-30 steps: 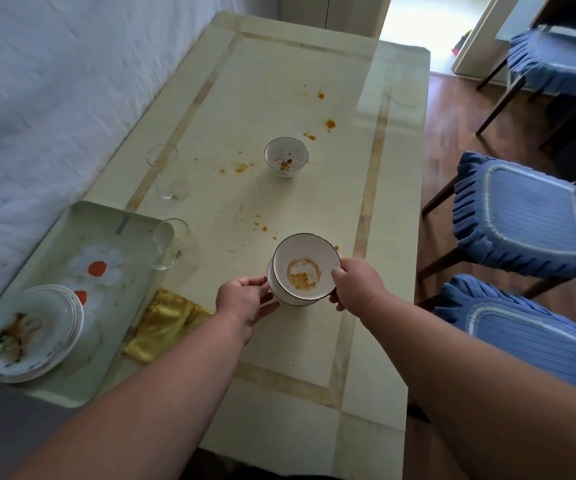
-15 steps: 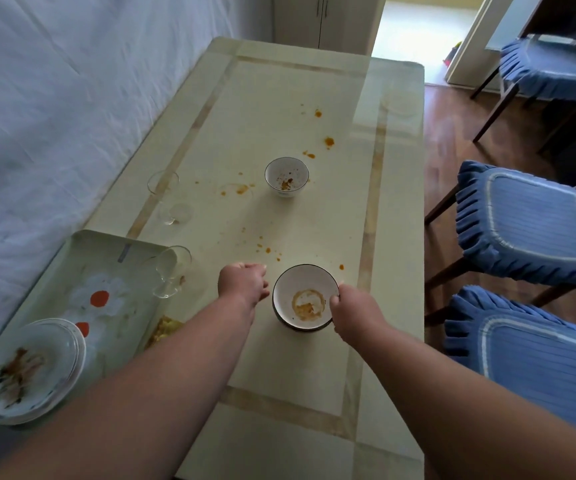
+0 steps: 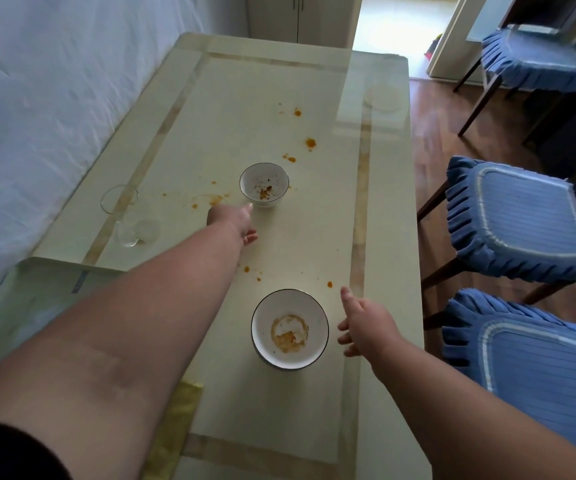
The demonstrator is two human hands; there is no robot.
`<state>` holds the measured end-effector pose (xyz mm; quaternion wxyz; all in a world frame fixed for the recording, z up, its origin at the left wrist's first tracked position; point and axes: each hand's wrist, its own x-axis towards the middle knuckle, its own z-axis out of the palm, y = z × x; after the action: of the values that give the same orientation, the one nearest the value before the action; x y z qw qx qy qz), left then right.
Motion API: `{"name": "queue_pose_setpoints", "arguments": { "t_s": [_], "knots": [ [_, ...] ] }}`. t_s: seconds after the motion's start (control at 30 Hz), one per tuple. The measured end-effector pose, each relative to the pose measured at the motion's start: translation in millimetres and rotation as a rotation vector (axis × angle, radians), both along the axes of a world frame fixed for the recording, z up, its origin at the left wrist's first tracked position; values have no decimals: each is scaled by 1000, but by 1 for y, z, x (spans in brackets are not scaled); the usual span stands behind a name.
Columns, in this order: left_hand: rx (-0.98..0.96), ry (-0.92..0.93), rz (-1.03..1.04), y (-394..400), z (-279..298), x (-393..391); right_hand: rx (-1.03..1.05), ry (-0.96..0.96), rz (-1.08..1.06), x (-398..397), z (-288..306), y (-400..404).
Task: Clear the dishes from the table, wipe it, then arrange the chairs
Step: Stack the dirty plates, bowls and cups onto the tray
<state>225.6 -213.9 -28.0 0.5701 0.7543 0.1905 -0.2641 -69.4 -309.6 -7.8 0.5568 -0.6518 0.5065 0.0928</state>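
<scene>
A cream glass-topped dining table (image 3: pixel 279 98), spattered with orange sauce, runs along a cloth-draped wall, with blue-cushioned chairs (image 3: pixel 518 216) on the wooden floor to your right. Your left hand (image 3: pixel 232 220) reaches far up the table, empty, fingers extended just short of the small soiled bowl (image 3: pixel 264 184). Your right hand (image 3: pixel 366 325) hovers loose and spread, holding nothing, just beside the larger dark-rimmed bowl (image 3: pixel 290 329) near you. Both bowls look ceramic: rigid, breakable and probably slick where sauce has reached, so take each by the clean outer wall or rim, thumb over the lip. A clear drinking glass (image 3: pixel 120 202) stands by the wall side; a tray (image 3: pixel 37 271) and a yellow cloth (image 3: pixel 175 420) lie under your left forearm.
</scene>
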Motion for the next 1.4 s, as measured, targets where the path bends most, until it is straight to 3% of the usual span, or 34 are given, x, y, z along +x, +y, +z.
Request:
{"name": "queue_pose_setpoints", "arguments": {
  "t_s": [0.3,0.57,0.73,0.93,1.23,1.4],
  "knots": [
    [58,-33,-20,-43,-15,38,208,-149,-390,7,-14,-55],
    [-36,-75,101,-30,5,14,249,-156,-488,-10,-18,-50],
    [-257,-45,88,8,50,-44,195,-192,-385,-1,1,-33],
    [-188,-29,-70,73,81,-116,120,-336,-189,16,35,-13],
    [9,-48,-262,112,68,-180,89,-328,106,0,46,28],
    [91,-137,-305,121,50,-185,-289,-316,323,-4,15,34]
  ]
}}
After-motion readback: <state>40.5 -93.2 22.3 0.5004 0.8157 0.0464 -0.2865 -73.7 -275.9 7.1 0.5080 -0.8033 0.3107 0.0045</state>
